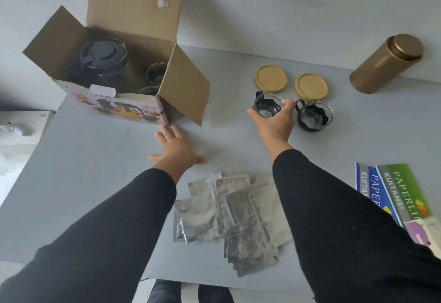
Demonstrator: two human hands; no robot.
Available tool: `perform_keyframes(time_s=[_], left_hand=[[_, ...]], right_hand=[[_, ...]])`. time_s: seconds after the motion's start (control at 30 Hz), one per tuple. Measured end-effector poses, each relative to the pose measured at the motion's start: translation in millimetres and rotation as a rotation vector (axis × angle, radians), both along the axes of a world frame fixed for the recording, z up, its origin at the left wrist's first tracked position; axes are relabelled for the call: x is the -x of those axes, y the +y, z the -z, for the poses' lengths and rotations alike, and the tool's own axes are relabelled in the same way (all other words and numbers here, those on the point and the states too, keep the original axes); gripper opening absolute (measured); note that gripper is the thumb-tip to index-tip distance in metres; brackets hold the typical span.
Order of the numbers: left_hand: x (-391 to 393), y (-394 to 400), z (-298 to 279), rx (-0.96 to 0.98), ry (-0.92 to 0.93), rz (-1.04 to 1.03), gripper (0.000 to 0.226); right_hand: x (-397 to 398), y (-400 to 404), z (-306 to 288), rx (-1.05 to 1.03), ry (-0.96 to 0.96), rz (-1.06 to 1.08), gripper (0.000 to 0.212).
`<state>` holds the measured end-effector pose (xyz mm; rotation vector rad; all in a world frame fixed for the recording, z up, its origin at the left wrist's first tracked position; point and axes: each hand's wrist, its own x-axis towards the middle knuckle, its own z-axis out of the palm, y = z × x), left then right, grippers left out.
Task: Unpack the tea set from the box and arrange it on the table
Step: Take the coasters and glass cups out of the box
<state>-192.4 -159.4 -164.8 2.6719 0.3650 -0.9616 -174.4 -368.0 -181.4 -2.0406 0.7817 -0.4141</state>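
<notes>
Currently the right hand (274, 121) grips a glass cup (267, 106) by its rim, fingers curled round it, just left of a second cup (314, 116) already on the table (95, 171). The left hand (175, 146) lies flat, fingers spread and released, just in front of the box (124, 109). Inside the box: teapot (103, 60) and two more cups (156, 73). Judgement: the held cup should go down level, beside the second cup without knocking glass on glass, below the two wooden coasters (270, 79). The left hand can steady the box for the next reach. Surface: plain grey tabletop against a pale wall. Right of the box, a gold tin (384, 64); nearer the person, foil sachets (229, 212) and receipt pads (393, 190).
</notes>
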Motion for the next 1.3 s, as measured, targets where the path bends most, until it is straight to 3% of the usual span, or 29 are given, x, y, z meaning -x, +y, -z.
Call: perform_keyframes(time_s=[0.4, 0.47, 0.63, 0.7, 0.8, 0.9, 1.03, 1.2, 1.3], left_hand=[[-1.2, -5.4, 1.7, 0.022, -0.017, 0.002, 0.124], [6.6, 24.9, -10.9, 0.024, -0.068, -0.051, 0.123], [10.7, 19.3, 1.8, 0.087, -0.157, -0.022, 0.117], [15.9, 19.6, 7.5, 0.119, -0.256, -0.099, 0.100], [16.7, 31.7, -8.2, 0.160, -0.546, -0.345, 0.071], [2.7, 51.7, -37.6, 0.161, -0.797, -0.467, 0.061], [-28.0, 84.9, -61.0, 0.082, -0.891, -0.208, 0.057], [-62.9, 120.3, -65.1, -0.137, -0.725, 0.195, 0.068], [-76.2, 132.7, -63.2, -0.167, -0.626, 0.308, 0.076]], right_hand=[[0.6, -13.6, 7.9, -0.024, 0.018, 0.009, 0.083], [0.6, 16.9, -9.6, -0.024, -0.010, -0.078, 0.088], [7.7, 7.9, -21.1, 0.185, -0.041, -0.093, 0.091], [6.9, 6.7, -27.5, 0.276, -0.064, -0.135, 0.082], [-5.0, 29.0, -49.4, 0.301, -0.114, -0.232, 0.068], [-22.7, 69.3, -75.0, 0.346, -0.158, -0.342, 0.055], [-47.4, 125.8, -94.5, 0.405, -0.102, -0.562, 0.041], [-80.0, 176.2, -95.5, 0.521, 0.005, -0.732, 0.029], [-99.2, 193.0, -90.3, 0.547, 0.093, -0.724, 0.036]])
